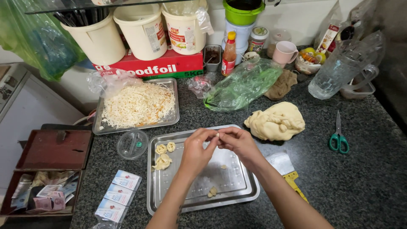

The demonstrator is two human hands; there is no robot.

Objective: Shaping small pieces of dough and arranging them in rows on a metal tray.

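2 metal trays: one with shredded cheese (137, 104) upper left, one (169, 199) at centre bottom. 3 white buckets (144, 32) along the top. 3 shaped dough pieces (163, 154) on the centre tray, plus 2 small scraps (212, 192) lower on it. 1 dough lump (275, 121) right of centre. 1 green-handled scissors (338, 138) at right. 3 small packets (116, 195) lower left. 1 sauce bottle (229, 54), 1 pink mug (284, 52), 1 clear jug (339, 68) upper right.
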